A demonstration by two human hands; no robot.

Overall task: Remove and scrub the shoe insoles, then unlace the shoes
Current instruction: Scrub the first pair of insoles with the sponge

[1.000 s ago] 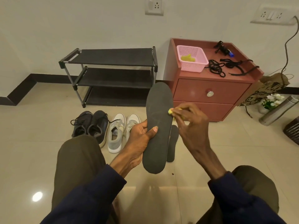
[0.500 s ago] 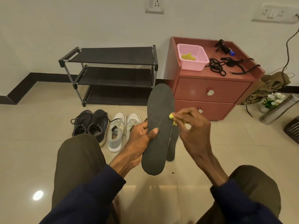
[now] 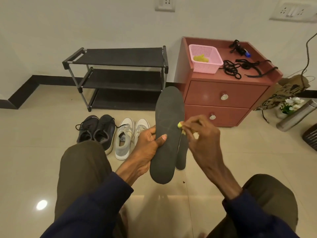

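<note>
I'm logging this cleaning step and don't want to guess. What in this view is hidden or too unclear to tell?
Head view: the yellow scrubber is mostly hidden in the right hand, so its type is unclear.
Head view: the second insole is largely behind the held insole in the left hand.
Head view: the yellow item in the pink basket is too small to identify.

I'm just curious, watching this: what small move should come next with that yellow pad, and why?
Probably sweep the yellow pad leftward across the insole: the right hand pinches it at the insole's right edge, and the left hand grips the insole steady.
</note>
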